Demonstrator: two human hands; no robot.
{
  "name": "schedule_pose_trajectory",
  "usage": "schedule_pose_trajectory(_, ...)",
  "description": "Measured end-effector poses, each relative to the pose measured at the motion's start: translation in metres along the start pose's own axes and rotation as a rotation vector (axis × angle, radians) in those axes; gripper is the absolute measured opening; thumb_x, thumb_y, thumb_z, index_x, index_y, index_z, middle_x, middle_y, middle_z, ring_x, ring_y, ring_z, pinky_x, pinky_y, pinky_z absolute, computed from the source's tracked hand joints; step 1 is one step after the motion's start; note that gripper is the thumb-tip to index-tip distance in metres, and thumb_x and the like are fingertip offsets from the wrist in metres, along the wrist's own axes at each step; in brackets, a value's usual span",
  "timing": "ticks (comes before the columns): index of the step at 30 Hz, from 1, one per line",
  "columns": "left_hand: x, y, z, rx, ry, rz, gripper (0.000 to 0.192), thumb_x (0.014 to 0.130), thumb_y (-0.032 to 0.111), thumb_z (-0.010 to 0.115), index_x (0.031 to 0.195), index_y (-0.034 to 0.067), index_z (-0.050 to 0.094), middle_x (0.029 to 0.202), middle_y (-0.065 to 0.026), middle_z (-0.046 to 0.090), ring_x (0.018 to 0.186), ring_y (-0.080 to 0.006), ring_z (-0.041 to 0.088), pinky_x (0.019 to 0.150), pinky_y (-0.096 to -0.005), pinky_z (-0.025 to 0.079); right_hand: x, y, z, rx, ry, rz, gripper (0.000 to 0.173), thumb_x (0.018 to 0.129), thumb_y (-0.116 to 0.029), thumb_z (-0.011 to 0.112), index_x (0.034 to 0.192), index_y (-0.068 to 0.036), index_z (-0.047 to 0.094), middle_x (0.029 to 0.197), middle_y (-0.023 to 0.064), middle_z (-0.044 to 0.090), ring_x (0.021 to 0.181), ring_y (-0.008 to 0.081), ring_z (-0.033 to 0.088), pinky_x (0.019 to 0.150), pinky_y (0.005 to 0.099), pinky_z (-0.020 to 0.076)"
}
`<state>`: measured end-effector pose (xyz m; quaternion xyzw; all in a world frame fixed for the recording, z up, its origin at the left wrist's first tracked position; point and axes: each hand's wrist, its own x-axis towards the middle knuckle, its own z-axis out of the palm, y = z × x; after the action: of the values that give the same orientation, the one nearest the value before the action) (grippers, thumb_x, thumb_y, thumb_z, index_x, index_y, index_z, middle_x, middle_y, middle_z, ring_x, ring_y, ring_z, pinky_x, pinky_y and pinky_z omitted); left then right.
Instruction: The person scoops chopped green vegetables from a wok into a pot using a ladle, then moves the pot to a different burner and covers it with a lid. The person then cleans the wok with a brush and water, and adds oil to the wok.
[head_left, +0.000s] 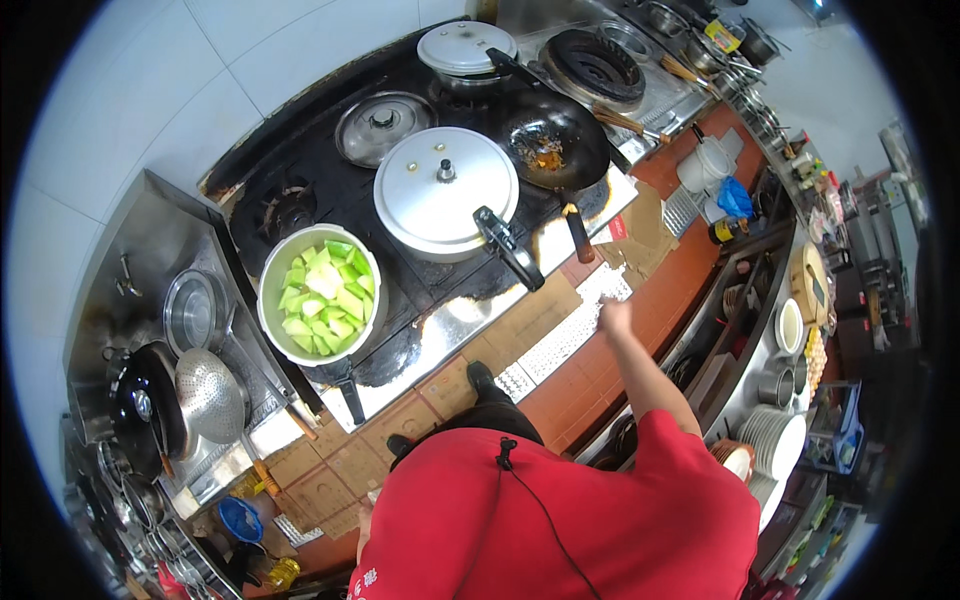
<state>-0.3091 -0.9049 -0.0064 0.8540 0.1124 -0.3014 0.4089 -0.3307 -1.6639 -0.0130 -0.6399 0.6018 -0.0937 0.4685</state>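
Note:
My right hand (616, 316) hangs over the floor by the stove's front, nearest the brown handle of a black wok (559, 139); it is blurred, and its grip is unclear. Down by my left side, my left hand (365, 514) is mostly hidden behind my red shirt, with a small pale patch beside it. Before me on the stove, an open pressure-cooker pot (264, 300) holds chopped pale-green vegetable pieces (328, 300). Next to it stands a lidded pressure cooker (420, 191), its black handle pointing towards me. Orange-brown residue lies in the wok.
A metal lid (386, 127) and another pressure cooker (466, 46) sit behind. A perforated skimmer (210, 395) and a black lid (150, 409) lie on the left counter. Stacked plates (772, 442) line the right counter. Flattened cardboard (450, 390) covers part of the tiled floor.

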Motion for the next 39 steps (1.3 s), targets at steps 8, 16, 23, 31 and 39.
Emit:
schedule_pose_trajectory(8,-0.010,-0.027,0.029,0.092,-0.029,-0.037,0.032,0.089,0.027,0.077,0.110,0.003,0.076,0.098,-0.0117,0.080,0.091,-0.0224,0.076,0.083,-0.0394,0.060,0.164,-0.247,0.021,-0.057,0.210,-0.820,0.028,0.096,-0.014,0.065,0.120,-0.001,0.070,0.098,0.0143,0.076,0.090,0.0278,0.074,0.083,0.0374,0.0575)
schedule_pose_trajectory(16,-0.114,0.034,0.004,0.672,0.042,-0.624,0.048,0.082,0.051,0.069,0.103,0.008,0.079,0.104,-0.0195,0.077,0.106,-0.0353,0.075,0.088,-0.0459,0.059,0.295,-0.451,0.150,-0.415,0.221,-0.952,0.049,0.090,-0.029,0.074,0.126,0.003,0.067,0.125,0.0287,0.069,0.119,0.0449,0.066,0.102,0.0503,0.0531)
schedule_pose_trajectory(23,-0.202,0.058,0.021,0.707,-0.111,-0.826,0.051,0.084,0.056,0.062,0.112,0.016,0.078,0.111,-0.0187,0.077,0.107,-0.0375,0.074,0.089,-0.0461,0.059,0.347,-0.500,0.207,-0.644,0.117,-0.815,0.046,0.090,-0.029,0.069,0.125,0.000,0.068,0.126,0.0283,0.070,0.124,0.0444,0.065,0.104,0.0527,0.0526)
schedule_pose_trajectory(31,-0.203,0.043,0.050,0.530,-0.132,-0.887,0.062,0.076,0.046,0.076,0.115,-0.003,0.075,0.113,-0.0272,0.075,0.111,-0.0390,0.073,0.093,-0.0455,0.059,0.310,-0.526,0.183,-0.690,0.117,-0.845,0.051,0.085,-0.038,0.065,0.108,0.006,0.075,0.110,0.0323,0.072,0.111,0.0477,0.069,0.095,0.0556,0.0540)
schedule_pose_trajectory(39,-0.103,0.061,0.063,0.195,0.138,-0.549,0.054,0.082,0.047,0.073,0.106,-0.001,0.076,0.105,-0.0277,0.075,0.103,-0.0428,0.073,0.089,-0.0489,0.058,0.044,-0.475,0.092,-0.096,-0.330,-0.900,0.025,0.095,-0.023,0.076,0.100,-0.001,0.065,0.072,0.0037,0.065,0.052,0.0105,0.057,0.045,0.0282,0.0398)
